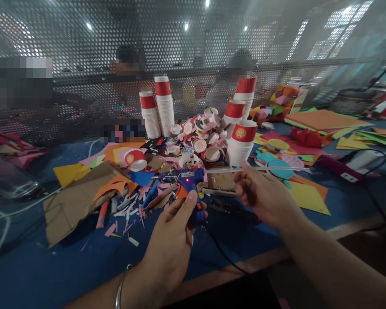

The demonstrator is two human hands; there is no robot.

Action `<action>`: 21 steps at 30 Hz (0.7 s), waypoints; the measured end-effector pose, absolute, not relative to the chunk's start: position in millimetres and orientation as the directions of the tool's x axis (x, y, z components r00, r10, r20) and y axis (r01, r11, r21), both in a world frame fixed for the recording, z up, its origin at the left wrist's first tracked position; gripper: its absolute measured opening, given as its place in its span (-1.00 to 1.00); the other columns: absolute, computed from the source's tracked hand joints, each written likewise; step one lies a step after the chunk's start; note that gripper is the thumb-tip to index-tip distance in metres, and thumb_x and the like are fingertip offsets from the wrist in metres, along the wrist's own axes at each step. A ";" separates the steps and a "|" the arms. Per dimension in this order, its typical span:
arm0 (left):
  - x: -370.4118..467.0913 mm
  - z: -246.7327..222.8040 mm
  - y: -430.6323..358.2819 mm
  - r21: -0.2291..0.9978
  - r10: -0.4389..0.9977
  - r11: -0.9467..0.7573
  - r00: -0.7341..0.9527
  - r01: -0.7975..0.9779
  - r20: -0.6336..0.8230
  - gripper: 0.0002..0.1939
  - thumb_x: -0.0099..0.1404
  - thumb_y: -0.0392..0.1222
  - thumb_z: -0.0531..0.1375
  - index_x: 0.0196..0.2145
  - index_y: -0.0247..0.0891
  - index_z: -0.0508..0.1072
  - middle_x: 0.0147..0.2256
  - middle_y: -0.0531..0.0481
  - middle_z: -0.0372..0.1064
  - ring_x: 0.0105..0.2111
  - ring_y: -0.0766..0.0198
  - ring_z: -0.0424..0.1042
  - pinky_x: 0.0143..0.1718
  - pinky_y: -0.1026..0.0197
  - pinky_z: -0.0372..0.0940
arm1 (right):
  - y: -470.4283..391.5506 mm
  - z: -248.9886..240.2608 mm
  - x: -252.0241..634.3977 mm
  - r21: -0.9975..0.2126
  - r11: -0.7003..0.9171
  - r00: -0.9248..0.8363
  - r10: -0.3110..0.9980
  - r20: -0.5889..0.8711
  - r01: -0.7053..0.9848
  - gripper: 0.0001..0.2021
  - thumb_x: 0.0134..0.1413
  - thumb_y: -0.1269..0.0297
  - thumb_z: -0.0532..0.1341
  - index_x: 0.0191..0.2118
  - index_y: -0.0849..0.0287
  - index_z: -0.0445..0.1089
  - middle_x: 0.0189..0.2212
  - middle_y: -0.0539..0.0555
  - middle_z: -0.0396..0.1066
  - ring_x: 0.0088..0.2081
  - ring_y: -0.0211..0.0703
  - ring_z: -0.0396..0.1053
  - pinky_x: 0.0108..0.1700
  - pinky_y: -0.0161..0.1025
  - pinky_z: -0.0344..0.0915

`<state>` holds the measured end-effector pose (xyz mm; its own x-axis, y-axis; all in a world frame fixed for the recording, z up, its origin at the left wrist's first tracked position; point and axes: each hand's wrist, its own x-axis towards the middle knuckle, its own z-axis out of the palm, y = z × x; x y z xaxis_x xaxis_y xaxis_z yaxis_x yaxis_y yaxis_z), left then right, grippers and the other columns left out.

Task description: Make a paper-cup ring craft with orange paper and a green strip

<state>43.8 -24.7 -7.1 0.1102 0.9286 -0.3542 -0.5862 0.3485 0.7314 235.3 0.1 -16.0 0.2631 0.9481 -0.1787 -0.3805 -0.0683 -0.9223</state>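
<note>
My left hand [176,229] is wrapped round the handle of a blue hot glue gun [190,178] with an orange trigger and a lit red light. The gun's nozzle points left, and its cord drops toward the table edge. With thumb and fingers, my right hand [263,193] pinches a long clear glue stick [276,169]. The stick lies level, running from the back of the gun out past my hand to the right. Whether its tip sits inside the gun is hard to see. Dark pliers [233,209] lie on the table below, between my hands.
Stacks of red-and-white paper cups [241,143] stand behind a heap of cut cup pieces [199,143]. Cardboard [73,201] and paper scraps lie at left. At right are coloured paper sheets [324,119] and a purple power strip [341,167]. A perforated metal screen [186,47] rises behind.
</note>
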 end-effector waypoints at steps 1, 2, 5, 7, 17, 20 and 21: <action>43.9 -6.3 -24.4 0.723 0.927 0.353 0.118 -0.594 -0.355 -0.84 0.19 -0.21 0.51 -0.44 -0.26 0.63 -0.44 0.03 0.55 -0.40 0.37 0.48 -0.30 0.35 0.39 | 0.5 -16.4 235.4 -0.920 -0.084 0.243 0.952 -0.188 -0.384 -0.51 -0.19 -0.13 0.55 -0.48 0.25 0.51 -0.73 -0.04 0.38 -0.72 -0.37 0.23 -0.69 -0.44 0.12; 44.0 -5.9 -24.0 0.715 0.924 0.361 0.128 -0.598 -0.360 -0.85 0.19 -0.22 0.51 -0.43 -0.26 0.64 -0.43 0.03 0.55 -0.40 0.37 0.49 -0.33 0.35 0.39 | 0.7 -17.0 235.5 -0.917 -0.099 0.225 0.954 -0.198 -0.386 -0.51 -0.18 -0.14 0.54 -0.47 0.25 0.52 -0.73 -0.04 0.38 -0.72 -0.37 0.23 -0.69 -0.44 0.11; 44.4 -6.0 -23.0 0.697 0.905 0.406 0.157 -0.591 -0.395 -0.89 0.20 -0.24 0.49 -0.39 -0.26 0.64 -0.40 0.02 0.57 -0.41 0.35 0.51 -0.42 0.36 0.36 | 0.6 -20.3 234.9 -0.921 -0.133 0.173 0.963 -0.208 -0.367 -0.49 -0.17 -0.18 0.52 -0.42 0.24 0.53 -0.71 -0.04 0.39 -0.69 -0.35 0.23 -0.67 -0.43 0.12; 44.9 -6.8 -22.5 0.698 0.896 0.427 0.164 -0.575 -0.413 -0.91 0.24 -0.25 0.46 -0.35 -0.28 0.64 -0.38 0.01 0.57 -0.41 0.34 0.50 -0.45 0.34 0.35 | -1.0 -22.6 234.2 -0.945 -0.130 0.131 0.976 -0.176 -0.301 -0.49 -0.14 -0.19 0.50 -0.39 0.22 0.53 -0.67 -0.03 0.41 -0.66 -0.32 0.26 -0.64 -0.41 0.16; 44.6 -4.7 -23.9 0.756 0.803 0.559 0.450 -0.339 -0.391 -0.82 0.51 -0.15 0.19 -0.18 -0.33 0.48 -0.47 0.01 0.51 -0.59 0.40 0.45 -0.59 0.40 0.30 | -21.6 -10.6 224.7 -0.971 0.105 -0.237 0.970 0.053 0.215 -0.59 0.19 -0.14 0.36 -0.20 0.16 0.50 -0.31 0.06 0.55 -0.32 -0.15 0.46 -0.26 -0.23 0.34; 42.0 -4.2 -22.5 0.792 0.748 0.575 0.524 -0.205 -0.408 -0.76 0.58 -0.04 0.06 -0.07 -0.27 0.38 -0.57 0.03 0.48 -0.74 0.42 0.30 -0.75 0.44 0.08 | -21.1 -9.5 224.9 -0.968 0.093 -0.245 0.969 0.034 0.234 -0.58 0.15 -0.13 0.39 -0.16 0.15 0.50 -0.25 0.09 0.57 -0.22 -0.06 0.50 -0.17 -0.17 0.37; 41.5 -3.9 -21.8 0.795 0.737 0.577 0.537 -0.187 -0.409 -0.77 0.60 -0.05 0.03 -0.05 -0.25 0.35 -0.58 0.05 0.47 -0.76 0.43 0.25 -0.77 0.44 0.03 | -20.2 -9.6 225.2 -0.971 0.083 -0.248 0.969 0.025 0.224 -0.58 0.15 -0.13 0.39 -0.15 0.15 0.49 -0.22 0.10 0.57 -0.18 -0.03 0.51 -0.14 -0.15 0.38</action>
<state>41.5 -21.8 -3.9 0.5372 0.7374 -0.4094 -0.1868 0.5774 0.7948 225.2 -20.2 -9.6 -0.2477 0.9685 0.0253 0.2236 0.0826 -0.9712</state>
